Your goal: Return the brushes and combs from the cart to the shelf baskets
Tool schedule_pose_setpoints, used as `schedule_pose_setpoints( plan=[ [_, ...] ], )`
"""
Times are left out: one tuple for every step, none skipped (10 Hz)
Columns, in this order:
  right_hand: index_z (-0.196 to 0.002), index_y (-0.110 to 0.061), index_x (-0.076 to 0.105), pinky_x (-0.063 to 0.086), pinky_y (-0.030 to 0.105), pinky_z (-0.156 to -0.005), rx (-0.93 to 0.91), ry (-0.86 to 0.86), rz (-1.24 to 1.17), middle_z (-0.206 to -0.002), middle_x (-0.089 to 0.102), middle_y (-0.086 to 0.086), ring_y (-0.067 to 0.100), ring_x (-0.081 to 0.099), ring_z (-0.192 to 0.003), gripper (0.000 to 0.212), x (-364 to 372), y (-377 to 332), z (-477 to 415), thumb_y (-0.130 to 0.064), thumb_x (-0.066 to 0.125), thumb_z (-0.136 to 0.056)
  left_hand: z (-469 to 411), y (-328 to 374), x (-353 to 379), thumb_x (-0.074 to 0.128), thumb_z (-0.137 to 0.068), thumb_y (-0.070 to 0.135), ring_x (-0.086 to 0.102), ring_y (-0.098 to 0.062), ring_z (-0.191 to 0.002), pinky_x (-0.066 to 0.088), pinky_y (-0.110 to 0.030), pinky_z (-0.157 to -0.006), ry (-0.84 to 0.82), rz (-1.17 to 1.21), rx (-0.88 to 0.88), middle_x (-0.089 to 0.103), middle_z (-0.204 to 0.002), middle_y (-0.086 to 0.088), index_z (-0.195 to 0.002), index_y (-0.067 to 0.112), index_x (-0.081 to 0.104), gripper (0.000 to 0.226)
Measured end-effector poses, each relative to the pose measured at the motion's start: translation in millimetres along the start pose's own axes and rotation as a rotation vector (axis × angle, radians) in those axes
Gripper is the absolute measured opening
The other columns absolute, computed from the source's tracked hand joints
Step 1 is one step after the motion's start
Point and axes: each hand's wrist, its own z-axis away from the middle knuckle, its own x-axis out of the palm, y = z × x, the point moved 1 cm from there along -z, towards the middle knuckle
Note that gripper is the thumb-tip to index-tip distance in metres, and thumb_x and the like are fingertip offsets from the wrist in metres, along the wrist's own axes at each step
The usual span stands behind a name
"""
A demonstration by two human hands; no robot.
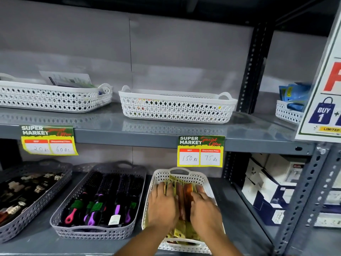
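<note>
Both my hands are inside a white lattice basket [201, 179] on the lower shelf. My left hand [162, 206] lies flat on yellow-carded comb packs [172, 182], fingers spread over them. My right hand [204, 209] presses on the packs beside brown combs [185, 198] standing between the two hands. To the left, a grey lattice basket [77, 231] holds several black round brushes [110, 189] with pink, purple and green handles. The cart is out of view.
A grey basket of hair clips [24, 215] sits at the far left. On the upper shelf stand two white baskets [177, 109] [55, 100]. Price tags [201, 151] hang on the shelf edge. A steel upright [302, 200], white boxes [267, 191] and a promo sign [324, 89] are at right.
</note>
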Motion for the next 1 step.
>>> schedule_pose_setpoints(
  plan=[
    [-0.121,-0.030,0.060,0.045,0.031,-0.097,-0.052,0.202,-0.332,-0.129,0.056,-0.013,0.013,0.048,-0.125,0.031,-26.8,-11.6,26.6,-0.028,0.052,-0.091,27.1,-9.1,-39.8,0.038,-0.095,0.033,0.033,-0.033,-0.134,0.031,-0.045,-0.111,0.210,0.135,0.230,0.043,-0.143,-0.012,-0.139,0.012,0.045,0.050]
  ],
)
